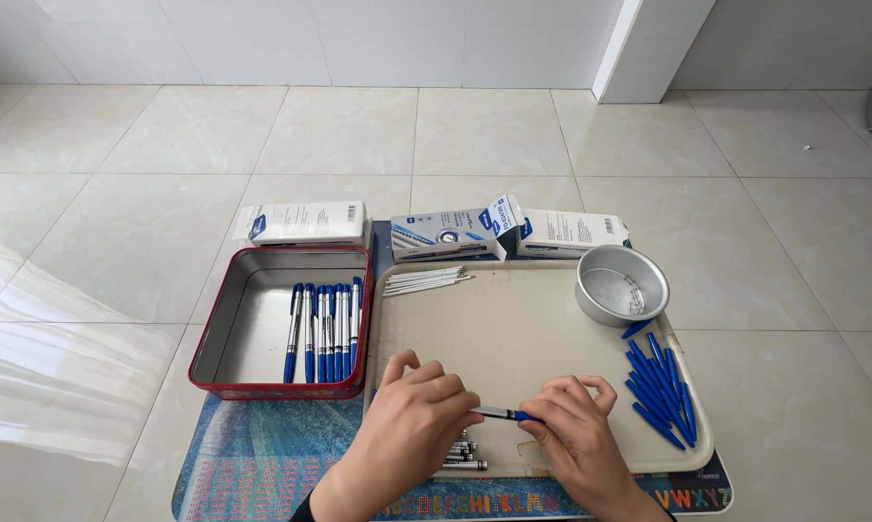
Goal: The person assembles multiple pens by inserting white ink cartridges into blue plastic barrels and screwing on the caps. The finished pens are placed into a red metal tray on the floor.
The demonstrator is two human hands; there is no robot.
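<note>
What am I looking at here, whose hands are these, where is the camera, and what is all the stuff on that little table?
There is no machine here: one camera worn on a person's head looks down at their two bare hands. The left hand and the right hand together hold a slim pen part with a dark barrel and blue end, one hand at each end.

They work over a cream plastic tray on a small table with a colourful alphabet mat. On the tray lie thin white refill tubes, a round silver metal bowl, a pile of blue pen pieces and, partly hidden by the left hand, some short dark and silver pieces.

Left of the tray, a red-rimmed metal tin holds a row of finished blue pens. Three white and blue cardboard boxes sit behind.
</note>
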